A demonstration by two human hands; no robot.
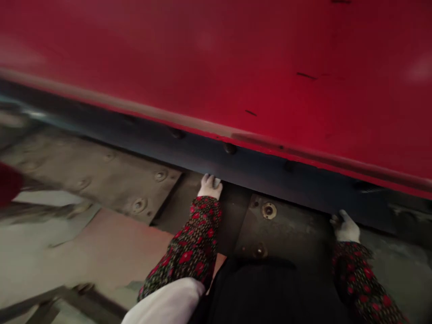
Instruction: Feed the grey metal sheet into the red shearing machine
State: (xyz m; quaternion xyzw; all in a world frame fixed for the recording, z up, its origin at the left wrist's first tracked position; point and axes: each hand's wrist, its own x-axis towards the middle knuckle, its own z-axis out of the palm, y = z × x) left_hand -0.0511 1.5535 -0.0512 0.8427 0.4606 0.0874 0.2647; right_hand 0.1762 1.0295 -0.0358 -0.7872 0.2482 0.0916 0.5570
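My left hand [209, 186], in a white glove with a red-flowered dark sleeve, reaches to the dark slot under the red machine body [256, 63]; its fingers curl at the slot edge around a small pale piece I cannot name. My right hand [344, 226], also gloved, rests further right at the same edge on the grey metal bed [286, 225], fingers bent and partly hidden in shadow.
A bolted steel plate [101, 175] lies left of my left hand. A dark blade bar [270, 168] with round bolt heads runs under the red body. A reddish-brown sheet [111, 243] and a metal frame bar [67, 297] sit lower left. A blurred red shape [8, 182] shows at the left edge.
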